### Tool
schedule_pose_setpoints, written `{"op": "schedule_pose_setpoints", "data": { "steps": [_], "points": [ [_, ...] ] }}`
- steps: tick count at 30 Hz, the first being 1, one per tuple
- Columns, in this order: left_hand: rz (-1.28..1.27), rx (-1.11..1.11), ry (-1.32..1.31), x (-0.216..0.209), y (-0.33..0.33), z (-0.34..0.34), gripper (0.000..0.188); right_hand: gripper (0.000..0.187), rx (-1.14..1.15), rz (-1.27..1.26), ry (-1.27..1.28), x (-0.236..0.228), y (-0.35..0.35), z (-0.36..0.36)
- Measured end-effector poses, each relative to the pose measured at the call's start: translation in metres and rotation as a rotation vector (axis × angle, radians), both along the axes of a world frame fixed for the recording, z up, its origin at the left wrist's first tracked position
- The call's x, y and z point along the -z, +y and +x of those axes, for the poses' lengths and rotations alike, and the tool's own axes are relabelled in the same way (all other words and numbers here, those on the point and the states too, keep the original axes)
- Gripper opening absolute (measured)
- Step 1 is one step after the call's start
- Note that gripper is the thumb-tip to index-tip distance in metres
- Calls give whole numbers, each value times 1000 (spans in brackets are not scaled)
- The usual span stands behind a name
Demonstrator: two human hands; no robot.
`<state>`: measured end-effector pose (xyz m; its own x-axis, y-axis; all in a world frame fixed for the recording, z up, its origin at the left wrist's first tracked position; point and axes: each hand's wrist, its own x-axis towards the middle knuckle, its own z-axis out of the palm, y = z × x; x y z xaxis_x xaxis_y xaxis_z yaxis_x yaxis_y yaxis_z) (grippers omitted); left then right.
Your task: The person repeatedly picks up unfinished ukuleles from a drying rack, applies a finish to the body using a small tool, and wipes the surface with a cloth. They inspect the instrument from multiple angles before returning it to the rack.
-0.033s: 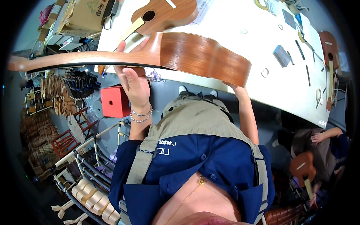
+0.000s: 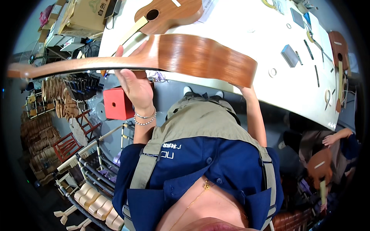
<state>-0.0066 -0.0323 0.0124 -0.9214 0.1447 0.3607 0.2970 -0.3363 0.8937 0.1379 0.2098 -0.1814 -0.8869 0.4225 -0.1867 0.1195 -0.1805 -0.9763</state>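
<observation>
A brown wooden ukulele (image 2: 204,57) is held sideways above the table's near edge, its side facing up and its neck reaching far left. My left hand (image 2: 135,89) cradles the neck close to the body, thumb on the near side and fingertips showing beyond it. At the right end, my right hand (image 2: 247,92) grips the bottom of the body; most of its fingers are hidden beneath the wood. Just beyond lies a second ukulele (image 2: 175,17) on the white table (image 2: 231,23), soundhole upward.
Sanding blocks, tape rolls (image 2: 272,72) and thin tools (image 2: 317,76) lie on the table's right side, near another ukulele (image 2: 338,48). A red stool (image 2: 117,104) and racks of wooden parts (image 2: 94,204) stand left. At right, a co-worker's hand (image 2: 329,139) is near a ukulele (image 2: 320,164).
The ukulele in my hands has shifted slightly left, with its neck end tipping a little lower. The co-worker's ukulele has moved slightly right and up in the picture.
</observation>
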Motion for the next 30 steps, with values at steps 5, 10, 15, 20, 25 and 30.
{"op": "schedule_pose_setpoints", "data": {
  "steps": [5,10,15,20,25,30],
  "points": [
    [81,-271,-194,20,-23,-1,59,66,-105,291,44,-31,-1,-8],
    [133,-370,-324,38,-47,-3,56,79,-159,372,55,-64,-9,-17],
    [190,-406,-369,44,-57,-4,56,82,-213,312,-22,-81,-13,-23],
    [174,-432,-386,46,-57,-1,57,83,-231,252,-22,-78,-12,-24],
    [139,-447,-372,44,-54,0,57,81,-229,320,-33,-67,-11,-22],
    [128,-451,-407,49,-63,-2,50,87,-228,347,5,-74,-17,-23]
  ]
}}
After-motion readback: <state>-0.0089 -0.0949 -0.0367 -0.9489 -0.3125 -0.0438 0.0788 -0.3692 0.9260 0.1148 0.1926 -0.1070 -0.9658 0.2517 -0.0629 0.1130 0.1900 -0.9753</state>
